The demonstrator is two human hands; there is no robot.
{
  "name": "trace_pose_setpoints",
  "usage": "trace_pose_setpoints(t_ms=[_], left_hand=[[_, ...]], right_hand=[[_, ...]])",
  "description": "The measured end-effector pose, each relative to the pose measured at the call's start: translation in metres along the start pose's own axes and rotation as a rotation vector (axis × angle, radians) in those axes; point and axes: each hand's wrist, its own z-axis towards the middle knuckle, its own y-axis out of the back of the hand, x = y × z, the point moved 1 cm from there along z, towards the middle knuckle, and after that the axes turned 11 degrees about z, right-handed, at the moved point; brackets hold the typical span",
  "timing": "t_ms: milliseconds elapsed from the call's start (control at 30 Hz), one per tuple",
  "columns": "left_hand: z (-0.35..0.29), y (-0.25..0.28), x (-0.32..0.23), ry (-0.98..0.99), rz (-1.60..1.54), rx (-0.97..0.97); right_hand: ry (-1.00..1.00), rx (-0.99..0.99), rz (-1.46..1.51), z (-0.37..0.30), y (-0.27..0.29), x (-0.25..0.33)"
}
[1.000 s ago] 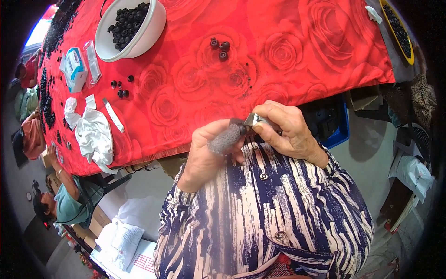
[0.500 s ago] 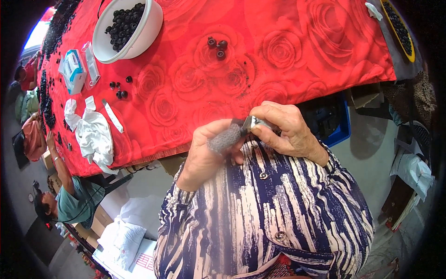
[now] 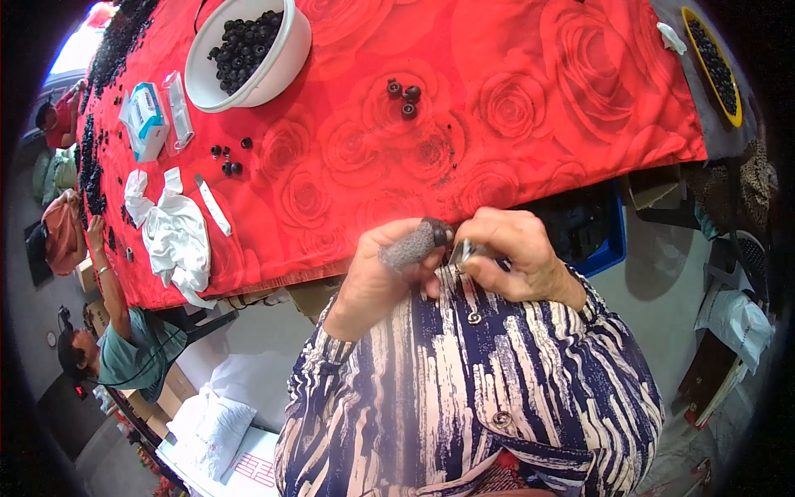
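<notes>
My left hand [image 3: 368, 277] is closed on a small black round piece [image 3: 440, 234], gripped between thumb and fingertips. A grey knitted sleeve [image 3: 407, 248] covers one of its fingers. My right hand [image 3: 523, 258] pinches a small metal blade [image 3: 466, 251] just to the right of the black piece, a narrow gap between them. Both hands are in front of my striped shirt, by the near edge of the red rose-patterned tablecloth [image 3: 331, 195]. Farther off on the cloth, a white bowl [image 3: 286, 87] holds many black pieces [image 3: 247, 51].
Loose black pieces [image 3: 408, 109] lie on the cloth beside dark crumbs. At left are a white cloth [image 3: 175, 240], a white-handled knife [image 3: 215, 207] and a blue-white box [image 3: 147, 124]. A blue crate [image 3: 609, 240] sits under the table edge. People work at far left.
The blade in my right hand has drawn back slightly from the black piece and turned. My right hand sits a little lower. The surroundings have shifted slightly in view.
</notes>
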Motion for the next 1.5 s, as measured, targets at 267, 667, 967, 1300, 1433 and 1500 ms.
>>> trace_pose_setpoints(t_ms=[267,667,967,1300,1433,1500], left_hand=[[0.006,0.003,0.004,0.130,-0.148,0.209],[0.007,0.016,-0.002,-0.037,-0.152,0.179],[0.015,0.072,-0.175,-0.792,0.492,-0.467],[0.041,0.053,-0.161,-0.725,0.843,-0.467],[0.056,0.034,-0.101,-0.623,1.131,-0.395],[0.066,0.029,-0.082,-0.635,1.166,-0.417]], right_hand=[[0.274,-0.049,-0.284,0.017,-0.008,-0.001],[0.507,-0.039,-0.446,0.026,-0.009,0.002],[0.249,-0.336,-0.537,0.041,0.030,-0.015],[0.232,-0.321,-0.540,0.041,0.035,-0.027],[0.292,-0.300,-0.574,0.042,0.033,-0.029],[0.276,-0.288,-0.602,0.042,0.032,-0.030]])
